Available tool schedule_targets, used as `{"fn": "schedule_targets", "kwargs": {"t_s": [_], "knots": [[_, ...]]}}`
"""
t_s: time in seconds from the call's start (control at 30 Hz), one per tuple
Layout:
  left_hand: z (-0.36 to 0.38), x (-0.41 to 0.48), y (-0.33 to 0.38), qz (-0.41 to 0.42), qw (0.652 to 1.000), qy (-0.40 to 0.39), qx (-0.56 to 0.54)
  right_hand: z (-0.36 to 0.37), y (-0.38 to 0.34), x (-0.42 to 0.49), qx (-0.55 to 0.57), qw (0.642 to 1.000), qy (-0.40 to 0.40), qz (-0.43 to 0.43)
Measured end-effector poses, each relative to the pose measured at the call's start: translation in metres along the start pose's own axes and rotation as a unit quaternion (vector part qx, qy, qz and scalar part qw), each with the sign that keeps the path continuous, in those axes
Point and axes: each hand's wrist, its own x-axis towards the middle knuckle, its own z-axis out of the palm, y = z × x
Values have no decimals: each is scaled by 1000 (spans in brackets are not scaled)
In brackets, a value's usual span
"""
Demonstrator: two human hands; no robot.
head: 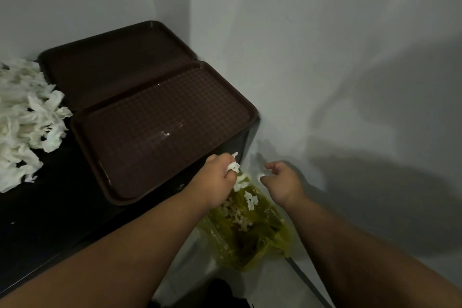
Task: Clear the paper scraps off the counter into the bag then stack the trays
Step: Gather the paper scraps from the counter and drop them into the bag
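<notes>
The person is in the middle of the first step, clearing the paper. The left hand (222, 176) is closed around a wad of scraps (233, 166) and hangs just above the mouth of the yellow-green bag (252, 240), which sits below both hands, beside the counter (50, 212). Some paper lies already inside it. The right hand (281, 182) is close beside the left one, with its fingers loosely curled. A small white piece (261, 177) is at its fingertips, and I cannot tell if the hand pinches it or if it is falling free. Far to the left of the left hand, a big pile of paper scraps (25, 120) lies on the counter. The near tray (162, 120) is just behind the left hand and the far tray (112, 65) is beyond it; they are not stacked. I think the next move asks to loosen the left fingers over the bag, then to reach across the near tray for more.
</notes>
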Motion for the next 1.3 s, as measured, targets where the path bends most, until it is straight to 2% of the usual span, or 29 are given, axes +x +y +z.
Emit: {"fn": "schedule_targets", "kwargs": {"t_s": [0.1,0.17,0.23,0.3,0.33,0.37,0.43,0.53,0.67,0.87,1.07,1.2,1.3], "knots": [[3,1,3,0,1000,-7,-12,-4,0,-5,11,999,22,28],[5,4,7,6,1000,-5,-17,-4,-9,-15,101,993,11,52],[9,5,13,23,1000,-10,-18,-3,-22,-27,229,967,-77,77],[15,4,22,40,998,-38,-14,1,-34,-36,334,923,-176,74],[19,4,26,46,998,-52,-8,4,-38,-38,371,904,-200,69],[23,4,29,53,997,-57,-1,6,-41,-38,389,896,-204,64],[28,5,33,55,997,-59,-2,7,-46,-37,385,904,-180,50],[31,7,38,37,996,-47,-61,7,-45,-32,395,904,-160,42],[29,9,40,-34,989,-67,-128,11,-39,-21,353,929,-103,46],[13,4,32,-45,974,-14,-220,9,-29,-2,235,971,38,29],[-8,-5,13,-34,981,0,-189,14,-5,17,114,992,-3,45],[-17,-22,-1,-27,984,7,-174,17,14,22,47,993,-20,103],[-26,-34,-9,-26,981,28,-190,18,17,20,27,993,-25,113]]}}
